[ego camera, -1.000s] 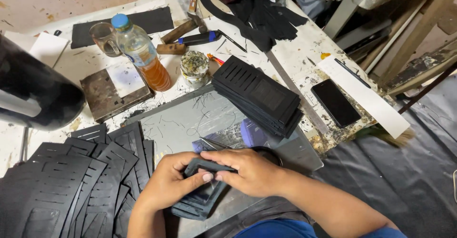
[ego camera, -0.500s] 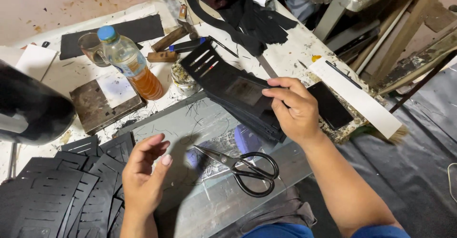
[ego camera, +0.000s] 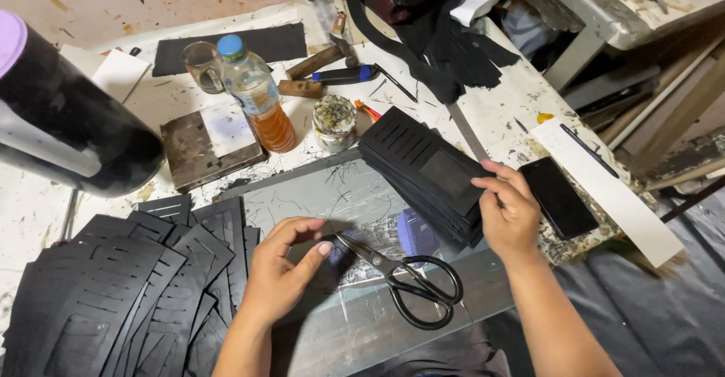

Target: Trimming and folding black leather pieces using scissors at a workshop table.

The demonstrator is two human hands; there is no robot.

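Note:
My right hand [ego camera: 510, 215] rests at the near right corner of a stack of black slotted leather pieces [ego camera: 427, 169], with thumb and fingers pinched on the edge of the top piece. My left hand [ego camera: 281, 275] lies on the grey cutting mat [ego camera: 332, 192] with its fingers apart and curved, holding nothing. Its fingertips are just left of the blade tips of the black-handled scissors [ego camera: 408, 280], which lie on the mat between my two hands.
A fanned pile of black slotted pieces [ego camera: 113, 301] covers the left front. Behind the mat stand a bottle of amber liquid [ego camera: 257, 101], a glass mug [ego camera: 200, 64], a small jar [ego camera: 334, 120] and a metal block [ego camera: 208, 147]. A dark phone [ego camera: 559, 196] and a white strip [ego camera: 612, 196] lie at the right.
Both hands held a black piece with the scissors near my body. The scissors now lie on the mat, the right hand has laid the piece flat on the stack, and the left hand has opened.

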